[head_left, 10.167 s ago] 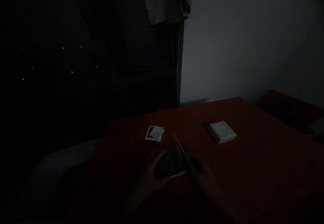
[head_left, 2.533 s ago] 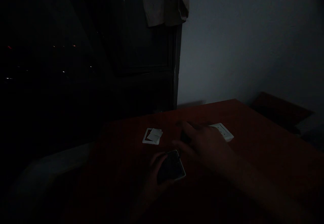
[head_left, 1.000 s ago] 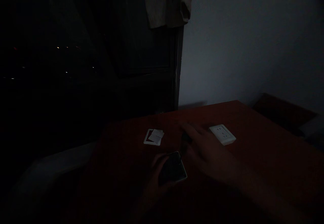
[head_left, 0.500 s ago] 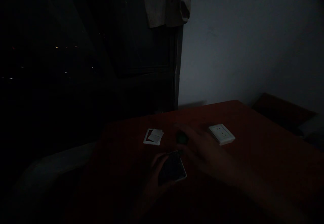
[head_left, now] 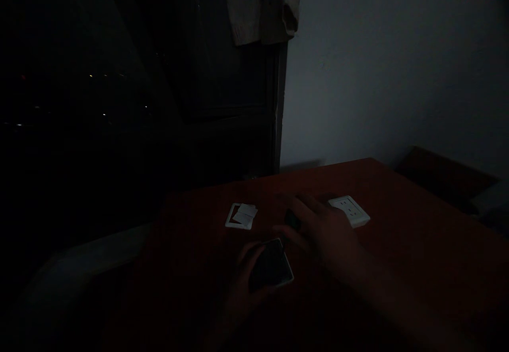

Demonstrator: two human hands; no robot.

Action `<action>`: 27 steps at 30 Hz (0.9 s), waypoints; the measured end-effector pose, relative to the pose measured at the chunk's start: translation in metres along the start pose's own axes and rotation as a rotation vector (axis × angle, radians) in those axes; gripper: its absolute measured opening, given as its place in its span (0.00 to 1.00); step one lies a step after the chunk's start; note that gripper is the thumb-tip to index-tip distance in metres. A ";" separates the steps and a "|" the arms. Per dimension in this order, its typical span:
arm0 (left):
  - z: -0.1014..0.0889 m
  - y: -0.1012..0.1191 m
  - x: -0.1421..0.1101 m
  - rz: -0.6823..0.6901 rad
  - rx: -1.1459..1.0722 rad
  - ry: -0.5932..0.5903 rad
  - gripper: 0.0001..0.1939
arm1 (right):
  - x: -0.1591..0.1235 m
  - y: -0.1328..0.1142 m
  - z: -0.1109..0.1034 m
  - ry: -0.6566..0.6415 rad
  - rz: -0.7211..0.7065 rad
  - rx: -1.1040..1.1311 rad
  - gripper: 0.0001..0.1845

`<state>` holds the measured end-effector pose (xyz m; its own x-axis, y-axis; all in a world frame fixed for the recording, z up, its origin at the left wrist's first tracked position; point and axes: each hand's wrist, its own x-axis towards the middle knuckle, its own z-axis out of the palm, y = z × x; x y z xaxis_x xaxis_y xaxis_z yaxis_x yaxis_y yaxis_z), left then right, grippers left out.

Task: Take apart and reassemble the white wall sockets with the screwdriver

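Presumably to steady it, the left hand [head_left: 240, 281] grips the box [head_left: 272, 264] by its sides while the right hand [head_left: 328, 230] holds a green handle [head_left: 292, 219] near its far corner.

The left hand [head_left: 240, 284] is curled, fingers above and thumb below, its forearm sunk in darkness. The right hand [head_left: 328, 230] reaches farther out, back upward, fingers bent over an extended thumb; its bare forearm [head_left: 387, 286] slants in from the lower right.

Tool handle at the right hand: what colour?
The tool handle is dark green, seen in the head view.
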<state>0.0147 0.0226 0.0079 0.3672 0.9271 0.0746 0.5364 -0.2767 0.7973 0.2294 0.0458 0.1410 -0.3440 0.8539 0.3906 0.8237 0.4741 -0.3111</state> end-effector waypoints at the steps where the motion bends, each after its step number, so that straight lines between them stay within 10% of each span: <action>1: 0.000 0.000 0.000 0.003 -0.001 0.001 0.33 | 0.000 0.000 0.000 0.005 -0.002 0.010 0.24; 6: 0.002 -0.001 0.001 0.012 -0.020 0.009 0.33 | -0.004 0.000 -0.004 0.000 -0.176 0.259 0.31; 11: 0.002 -0.002 0.001 0.010 -0.006 0.006 0.34 | 0.000 -0.003 0.000 -0.002 0.003 0.032 0.21; 27: -0.001 0.004 0.002 -0.003 0.002 0.006 0.33 | -0.003 -0.005 -0.002 -0.021 -0.109 0.221 0.30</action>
<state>0.0170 0.0234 0.0118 0.3612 0.9294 0.0754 0.5394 -0.2743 0.7961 0.2274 0.0399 0.1434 -0.4365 0.7986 0.4144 0.6633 0.5969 -0.4514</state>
